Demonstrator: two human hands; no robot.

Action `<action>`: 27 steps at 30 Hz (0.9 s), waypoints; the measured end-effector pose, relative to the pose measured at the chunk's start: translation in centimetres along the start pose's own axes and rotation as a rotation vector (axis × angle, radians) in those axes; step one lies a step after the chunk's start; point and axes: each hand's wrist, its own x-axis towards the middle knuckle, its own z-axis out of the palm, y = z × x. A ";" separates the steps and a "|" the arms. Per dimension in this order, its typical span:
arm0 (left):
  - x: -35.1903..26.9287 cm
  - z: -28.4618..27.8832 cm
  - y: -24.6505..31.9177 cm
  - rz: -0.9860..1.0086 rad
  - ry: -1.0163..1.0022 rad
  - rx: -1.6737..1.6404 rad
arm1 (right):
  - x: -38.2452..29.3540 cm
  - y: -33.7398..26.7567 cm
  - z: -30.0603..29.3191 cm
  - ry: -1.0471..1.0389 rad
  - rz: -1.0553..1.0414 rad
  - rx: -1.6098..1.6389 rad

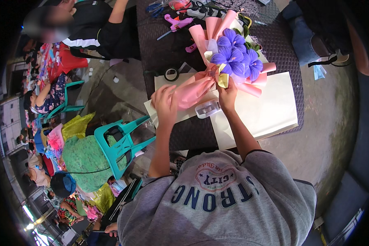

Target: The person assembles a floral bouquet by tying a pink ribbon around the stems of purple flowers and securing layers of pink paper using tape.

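A bouquet of violet fuzzy-stem flowers (235, 58) lies tilted on the table, in pink wrapping paper (192, 92) gathered at a waist. Pale yellow ribbon (223, 77) stands out at that gather. My right hand (227, 95) grips the bouquet there, its fingertips just under the ribbon. By the lower end of the pink paper is my left hand (165, 100), slightly blurred, fingers apart; whether it touches the paper is unclear. Beneath the wrapped stems, a white tape dispenser (208, 109) sits between my hands. Cream paper sheets (264, 107) lie under the bouquet.
On the dark woven-pattern table (193, 132) are a roll of black tape (171, 74), a pink glue gun (176, 23) and blue-handled scissors (155, 9). A green plastic chair (117, 144) stands left of the table. People are on both sides, one close at the right edge.
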 end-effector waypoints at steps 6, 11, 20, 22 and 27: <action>7.3 2.4 1.2 0.068 -0.554 -0.440 | -0.2 -1.0 0.5 -0.023 -0.121 0.025; 9.4 5.4 2.2 -0.021 -0.731 -0.692 | -0.2 -1.1 0.6 -0.080 -0.082 -0.048; 10.8 8.0 -0.3 -0.190 -1.045 -0.688 | 0.0 -2.0 0.8 -0.133 0.304 0.064; 11.0 7.7 -0.3 -0.212 -1.050 -0.709 | 0.2 -2.8 0.6 -0.167 0.394 0.187; 11.8 6.5 0.4 -0.198 -1.094 -0.669 | -0.1 -2.9 0.4 -0.213 0.429 0.386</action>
